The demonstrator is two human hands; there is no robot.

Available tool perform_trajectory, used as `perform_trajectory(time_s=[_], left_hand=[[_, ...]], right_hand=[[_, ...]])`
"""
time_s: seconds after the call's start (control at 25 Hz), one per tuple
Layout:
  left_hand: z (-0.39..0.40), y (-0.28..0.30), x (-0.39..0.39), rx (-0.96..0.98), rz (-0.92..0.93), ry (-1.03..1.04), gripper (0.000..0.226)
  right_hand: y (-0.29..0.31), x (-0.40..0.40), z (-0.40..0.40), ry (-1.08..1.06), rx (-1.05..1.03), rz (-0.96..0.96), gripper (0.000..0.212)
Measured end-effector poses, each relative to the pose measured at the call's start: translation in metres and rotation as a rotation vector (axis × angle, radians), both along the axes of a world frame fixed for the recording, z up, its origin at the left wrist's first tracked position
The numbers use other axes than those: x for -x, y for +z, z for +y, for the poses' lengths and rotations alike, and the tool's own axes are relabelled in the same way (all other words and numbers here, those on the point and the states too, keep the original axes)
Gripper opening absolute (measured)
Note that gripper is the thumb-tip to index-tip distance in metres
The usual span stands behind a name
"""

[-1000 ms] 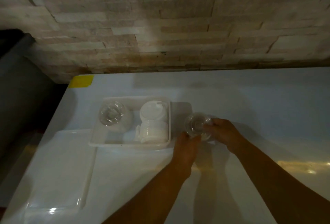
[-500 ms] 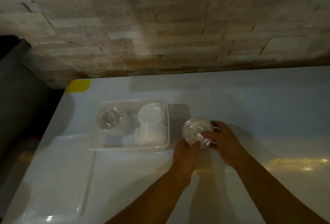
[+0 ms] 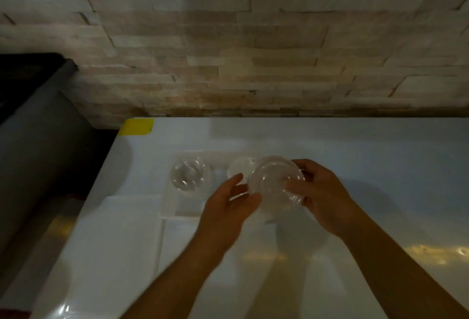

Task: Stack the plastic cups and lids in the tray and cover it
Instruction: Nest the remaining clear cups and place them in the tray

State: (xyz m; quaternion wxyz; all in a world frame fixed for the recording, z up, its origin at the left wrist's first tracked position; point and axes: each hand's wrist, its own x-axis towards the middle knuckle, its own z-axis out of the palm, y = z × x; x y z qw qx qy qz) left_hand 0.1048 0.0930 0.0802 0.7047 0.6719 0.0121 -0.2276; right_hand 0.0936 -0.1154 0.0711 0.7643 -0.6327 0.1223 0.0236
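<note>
A white tray [image 3: 169, 204] sits on the white table. Inside it, at the left, stands a clear plastic cup [image 3: 189, 176]; a white lid stack [image 3: 240, 168] shows behind my hands. I hold a stack of clear plastic cups [image 3: 275, 182] lifted above the tray's right part, its open rim facing me. My left hand [image 3: 229, 213] touches its lower left side, fingers spread. My right hand [image 3: 323, 198] grips its right side. The flat tray cover [image 3: 127, 237] lies on the table left of my arms, just in front of the tray.
A stone brick wall runs along the table's far edge. A yellow tape patch [image 3: 137, 127] marks the far left corner. A dark surface [image 3: 33, 141] lies beyond the table's left edge. Bare table [image 3: 380, 171] spreads right of my hands.
The clear cup stack rose off the table and shifted left over the tray's right part. Both hands came up with it, and the camera moved closer.
</note>
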Motion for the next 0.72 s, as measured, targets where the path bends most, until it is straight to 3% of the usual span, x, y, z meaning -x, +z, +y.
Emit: perform_trajectory(time_s=[0.16,0.36,0.48,0.6,0.72], left_hand=[[0.069,-0.001,-0.029,-0.088,-0.070,-0.062,0.048],[0.128,-0.011,-0.059,-0.234,-0.151,-0.139,0.056],[0.146,-0.018,-0.078,-0.275,-0.204,-0.237,0.047],[0.158,-0.029,-0.095,-0.335,-0.302,-0.142,0.023],[0.162,-0.042,-0.109,-0.545,-0.535,-0.153,0.027]], right_hand=[[0.003,-0.025,0.056,0.198,0.074,0.026,0.044],[0.007,-0.054,0.106,0.389,0.416,0.028,0.053],[0.006,-0.066,0.120,0.424,0.534,-0.024,0.054],[0.001,-0.073,0.123,0.407,0.518,0.022,0.053],[-0.004,-0.078,0.121,0.429,0.564,0.059,0.052]])
